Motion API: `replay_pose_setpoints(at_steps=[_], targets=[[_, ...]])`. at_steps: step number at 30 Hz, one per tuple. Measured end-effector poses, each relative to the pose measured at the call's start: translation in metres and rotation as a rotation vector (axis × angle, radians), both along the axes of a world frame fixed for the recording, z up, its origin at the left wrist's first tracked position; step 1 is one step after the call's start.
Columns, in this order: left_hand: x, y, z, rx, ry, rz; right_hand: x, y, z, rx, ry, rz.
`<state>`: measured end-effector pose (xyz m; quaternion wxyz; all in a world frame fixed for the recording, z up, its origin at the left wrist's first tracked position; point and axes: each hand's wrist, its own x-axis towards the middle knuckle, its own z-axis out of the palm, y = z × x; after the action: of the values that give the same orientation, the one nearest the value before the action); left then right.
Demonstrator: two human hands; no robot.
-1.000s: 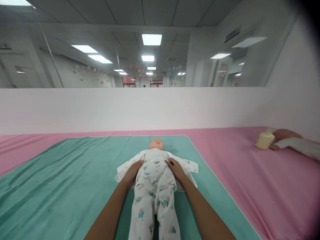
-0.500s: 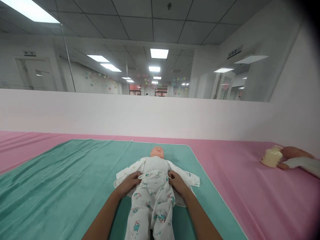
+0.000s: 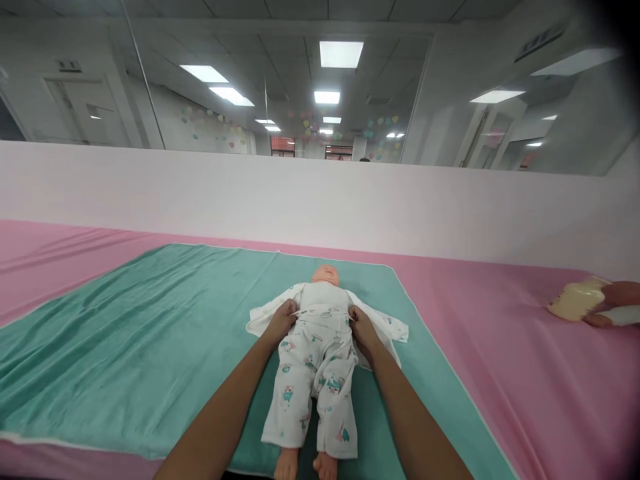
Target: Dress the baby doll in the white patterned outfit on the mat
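A baby doll (image 3: 326,274) lies on its back on a green blanket (image 3: 190,320), head away from me and bare feet toward me. It wears white printed pants (image 3: 320,353) and an open white printed jacket (image 3: 387,325) spread out at both sides. My left hand (image 3: 284,319) is closed on the waistband at the doll's hip on the left. At the opposite hip, my right hand (image 3: 361,327) pinches the other side of the waistband. The waistband lies across the doll's white belly.
A pink sheet (image 3: 500,333) lies under the blanket. At the far right is a pale yellow bottle (image 3: 576,300), with part of another doll (image 3: 623,293) beside it. A white wall (image 3: 250,193) with a large glass panel stands behind.
The view has tilted down, bringing the doll's feet into sight. Both hands keep hold of the waistband, which sits slightly higher on the belly.
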<state>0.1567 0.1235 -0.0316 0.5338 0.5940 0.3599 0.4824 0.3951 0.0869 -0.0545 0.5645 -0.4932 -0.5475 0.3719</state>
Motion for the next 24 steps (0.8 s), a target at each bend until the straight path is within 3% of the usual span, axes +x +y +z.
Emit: replay_pose_setpoints(at_steps=[7, 10, 13, 17, 21, 24], targets=[[0.005, -0.020, 0.021, -0.224, -0.215, -0.152, -0.006, -0.010, 0.015, -0.090, 0.211, 0.134], [0.003, -0.029, 0.030, -0.258, -0.233, -0.284, 0.000, -0.009, 0.013, -0.151, 0.224, 0.182], [0.000, -0.031, 0.027, -0.276, -0.162, -0.335, 0.004, -0.009, 0.010, -0.264, 0.289, 0.226], [0.001, -0.027, 0.015, -0.232, -0.004, -0.266, 0.001, -0.013, 0.012, -0.362, 0.370, 0.343], [0.004, -0.023, 0.008, -0.100, 0.088, -0.117, -0.007, -0.019, 0.016, -0.267, 0.302, 0.348], [0.004, -0.019, 0.005, -0.037, 0.053, -0.087, -0.011, -0.019, 0.015, -0.194, 0.204, 0.295]])
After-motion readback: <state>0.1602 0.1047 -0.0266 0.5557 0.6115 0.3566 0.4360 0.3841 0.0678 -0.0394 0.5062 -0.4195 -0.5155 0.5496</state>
